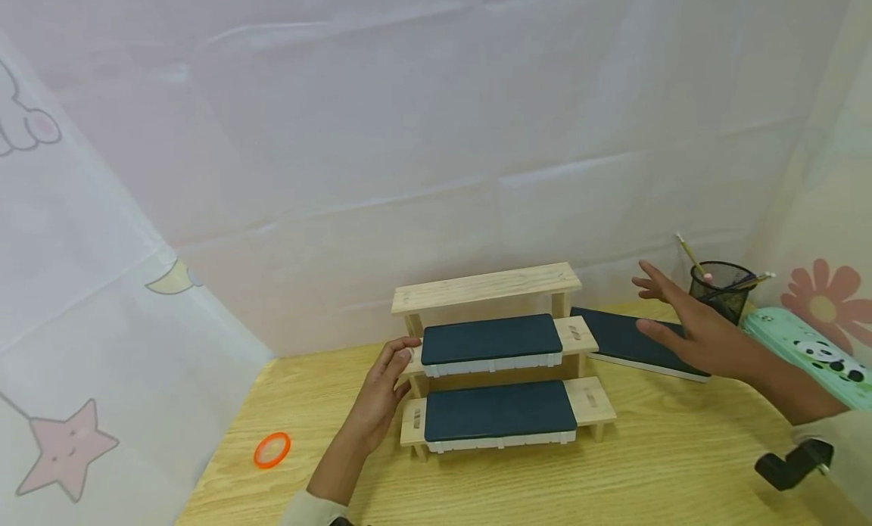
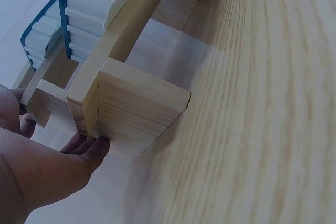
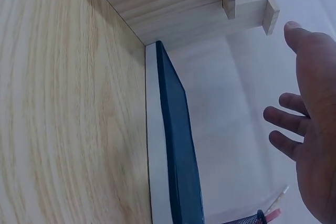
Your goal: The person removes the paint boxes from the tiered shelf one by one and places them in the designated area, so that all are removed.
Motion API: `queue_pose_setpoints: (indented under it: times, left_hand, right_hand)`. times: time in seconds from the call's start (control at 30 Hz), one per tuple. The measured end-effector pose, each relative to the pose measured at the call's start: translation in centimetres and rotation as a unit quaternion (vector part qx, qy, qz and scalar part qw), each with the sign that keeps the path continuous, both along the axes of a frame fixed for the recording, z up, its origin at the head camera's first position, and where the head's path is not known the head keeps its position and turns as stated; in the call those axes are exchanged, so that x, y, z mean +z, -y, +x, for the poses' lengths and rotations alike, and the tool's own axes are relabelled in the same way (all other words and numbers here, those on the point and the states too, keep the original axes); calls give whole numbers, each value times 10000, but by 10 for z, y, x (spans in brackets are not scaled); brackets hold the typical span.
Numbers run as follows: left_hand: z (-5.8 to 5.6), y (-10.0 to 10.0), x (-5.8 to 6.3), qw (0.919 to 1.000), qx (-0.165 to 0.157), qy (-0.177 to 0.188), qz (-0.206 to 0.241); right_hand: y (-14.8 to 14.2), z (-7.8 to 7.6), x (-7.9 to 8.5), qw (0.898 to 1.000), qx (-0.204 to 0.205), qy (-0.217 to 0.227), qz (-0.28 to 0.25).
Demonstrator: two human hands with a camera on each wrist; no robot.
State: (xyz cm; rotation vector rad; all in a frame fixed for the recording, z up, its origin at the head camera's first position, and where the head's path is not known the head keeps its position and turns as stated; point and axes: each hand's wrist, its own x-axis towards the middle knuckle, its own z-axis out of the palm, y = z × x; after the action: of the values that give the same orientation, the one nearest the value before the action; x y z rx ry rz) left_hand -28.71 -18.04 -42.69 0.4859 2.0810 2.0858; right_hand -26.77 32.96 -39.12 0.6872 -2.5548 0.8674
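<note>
A wooden three-step shelf (image 1: 485,286) stands on the table. Its middle and lowest steps each carry a white box with a dark blue lid, the middle box (image 1: 490,340) and the lower box (image 1: 500,412). My left hand (image 1: 383,390) grips the shelf at the left end of the middle step; in the left wrist view its fingertips (image 2: 97,150) curl against the wooden side. Spread and holding nothing, my right hand (image 1: 702,333) hovers above a third dark-lidded box (image 1: 627,340), which lies on the table against the shelf's right side.
A black mesh pen cup (image 1: 732,299) with pencils stands at the back right. Beside it lies a mint-green panda case (image 1: 811,352). An orange ring (image 1: 272,450) lies on the wooden table (image 1: 327,405) at the left. Printed cloth hangs behind.
</note>
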Motion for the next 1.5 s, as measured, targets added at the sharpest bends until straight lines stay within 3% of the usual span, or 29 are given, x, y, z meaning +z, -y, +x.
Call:
queue_pose_setpoints:
  times: [0.2, 0.6, 0.9, 1.5]
  left_hand:
    - [-2, 1, 0, 10000, 9, 9, 37]
    - [-1, 1, -1, 10000, -24, 38, 54]
    - [-1, -1, 2, 10000, -1, 47, 79]
    - [-2, 0, 0, 9999, 47, 59, 111]
  right_hand:
    - [8, 2, 9, 9996, -96, -199, 174]
    - [27, 11, 22, 9996, -38, -112, 240]
    - [36, 15, 28, 9989, 436, -149, 69]
    - [54, 12, 28, 9955, 825, -123, -445]
